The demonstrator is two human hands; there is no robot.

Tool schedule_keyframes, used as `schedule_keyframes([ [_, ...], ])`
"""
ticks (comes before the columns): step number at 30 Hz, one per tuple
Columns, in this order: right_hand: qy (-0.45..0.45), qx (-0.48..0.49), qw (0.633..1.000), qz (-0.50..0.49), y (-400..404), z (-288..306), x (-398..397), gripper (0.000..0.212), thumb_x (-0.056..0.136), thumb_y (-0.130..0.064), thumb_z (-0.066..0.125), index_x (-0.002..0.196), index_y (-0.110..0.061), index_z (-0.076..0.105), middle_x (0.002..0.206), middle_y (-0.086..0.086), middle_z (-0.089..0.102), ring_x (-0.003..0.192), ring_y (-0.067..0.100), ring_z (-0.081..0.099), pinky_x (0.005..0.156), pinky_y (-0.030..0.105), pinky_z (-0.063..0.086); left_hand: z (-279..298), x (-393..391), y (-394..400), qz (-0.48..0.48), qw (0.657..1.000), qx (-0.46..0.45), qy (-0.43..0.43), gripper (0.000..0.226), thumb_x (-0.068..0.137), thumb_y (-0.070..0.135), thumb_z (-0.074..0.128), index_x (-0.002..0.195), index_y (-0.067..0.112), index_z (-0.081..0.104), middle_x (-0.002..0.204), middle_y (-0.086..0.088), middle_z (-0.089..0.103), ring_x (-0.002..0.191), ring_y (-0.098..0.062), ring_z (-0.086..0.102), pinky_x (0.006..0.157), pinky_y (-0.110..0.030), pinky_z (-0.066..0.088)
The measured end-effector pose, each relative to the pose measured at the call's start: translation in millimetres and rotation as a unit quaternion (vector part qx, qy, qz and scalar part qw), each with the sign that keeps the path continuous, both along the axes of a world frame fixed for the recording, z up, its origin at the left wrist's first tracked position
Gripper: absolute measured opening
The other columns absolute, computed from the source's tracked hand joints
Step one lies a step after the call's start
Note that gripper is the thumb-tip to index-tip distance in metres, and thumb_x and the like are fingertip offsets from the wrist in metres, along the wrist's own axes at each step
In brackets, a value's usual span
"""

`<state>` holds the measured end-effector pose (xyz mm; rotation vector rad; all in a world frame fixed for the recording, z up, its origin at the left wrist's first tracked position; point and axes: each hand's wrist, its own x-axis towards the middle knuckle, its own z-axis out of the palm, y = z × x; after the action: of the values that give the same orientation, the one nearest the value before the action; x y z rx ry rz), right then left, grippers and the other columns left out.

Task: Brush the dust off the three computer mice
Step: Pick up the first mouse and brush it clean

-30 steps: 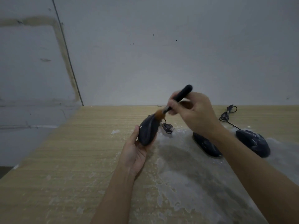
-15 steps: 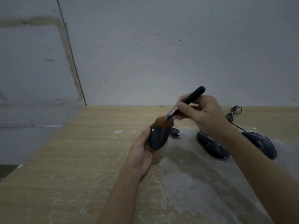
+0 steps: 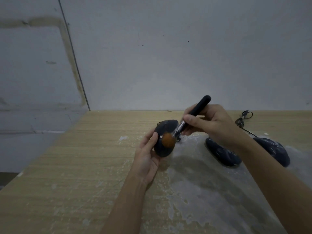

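My left hand holds a black computer mouse upright above the wooden table, its top turned toward me. My right hand grips a brush with a black handle, a silver ferrule and orange bristles. The bristles press on the middle of the held mouse. A second black mouse lies on the table under my right wrist, partly hidden by it. A third black mouse lies further right, its cable running back to a bundled coil.
A grey, worn, dusty patch covers the table's right half. White flecks dot the wood around it. A grey wall stands right behind the table's far edge. The table's left edge drops off toward a lower grey floor.
The held mouse has turned so its top faces me, and it has risen a little. The brush head has moved from the mouse's upper end down onto its middle.
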<state>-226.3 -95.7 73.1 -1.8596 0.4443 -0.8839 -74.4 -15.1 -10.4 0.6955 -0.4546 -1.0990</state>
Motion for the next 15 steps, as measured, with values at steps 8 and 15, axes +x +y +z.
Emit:
schedule_keyframes([
  [8, -0.011, -0.044, 0.997, -0.059, 0.7, -2.9, 2.7, 0.014, 0.082, -0.014, 0.059, 0.088, -0.002, 0.062, 0.081, 0.013, 0.067, 0.067, 0.02, 0.069, 0.068, 0.028, 0.058, 2.4, -1.3, 5.1, 0.103, 0.98, 0.006, -0.171, 0.049, 0.078, 0.004, 0.065, 0.121, 0.025, 0.055, 0.117, -0.001, 0.066, 0.104, -0.019, 0.065, 0.084, -0.041, 0.055],
  [15, -0.059, -0.076, 0.994, -0.058, 10.6, 2.1, 9.5, 0.017, 0.08, -0.018, 0.06, 0.087, -0.003, 0.062, 0.078, 0.009, 0.068, 0.066, 0.02, 0.069, 0.067, 0.027, 0.058, 18.7, 3.5, 7.5, 0.15, 0.912, -0.019, -0.383, 0.069, 0.077, -0.003, 0.068, 0.133, 0.025, 0.04, 0.114, 0.01, 0.063, 0.099, -0.004, 0.065, 0.074, -0.022, 0.055],
])
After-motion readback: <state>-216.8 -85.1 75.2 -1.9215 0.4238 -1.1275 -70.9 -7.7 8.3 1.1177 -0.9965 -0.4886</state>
